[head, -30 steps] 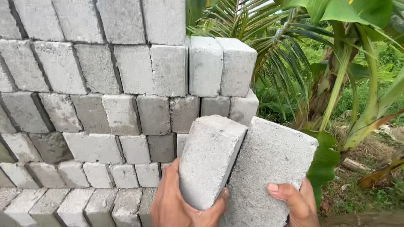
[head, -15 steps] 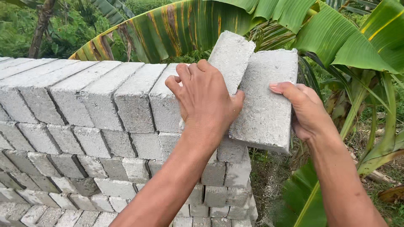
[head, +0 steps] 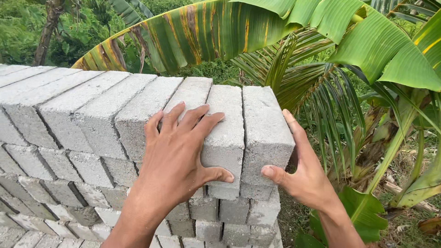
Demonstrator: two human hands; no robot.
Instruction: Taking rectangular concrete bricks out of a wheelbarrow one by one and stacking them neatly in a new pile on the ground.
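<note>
1. Stacked wall of grey concrete blocks (head: 59, 151): it lies to the left of my left hand and runs below both hands. The blocks sit in rows, end faces toward me, with dark gaps between them.

2. Top row of blocks (head: 92, 105): it lies flat, just left of my left hand, and stretches away from me side by side.

3. My left hand (head: 177, 154): it lies palm down, fingers spread and extended, not clenched. The fingers rest across the top of the block beside the two end blocks. The thumb hooks over the front edge of the inner end block (head: 225, 128). This is a flat press, not a closed grasp.

4. Inner end block: it sits directly under my left thumb and just right of my left fingers. It lies level with the top row and touches its neighbours on both sides.

5. Outer end block (head: 264, 128): it sits between my two hands, at the right end of the top row, touching the inner end block.

6. My right hand (head: 301, 172): it is open and cups the outer end block. The fingers lie flat along its right side and the thumb presses on its front face. The grip is loose, not clenched.

7. Banana leaf (head: 220, 32): it hangs above and beyond both hands. Palm fronds (head: 321, 92) stand to the right of my right hand.
</note>
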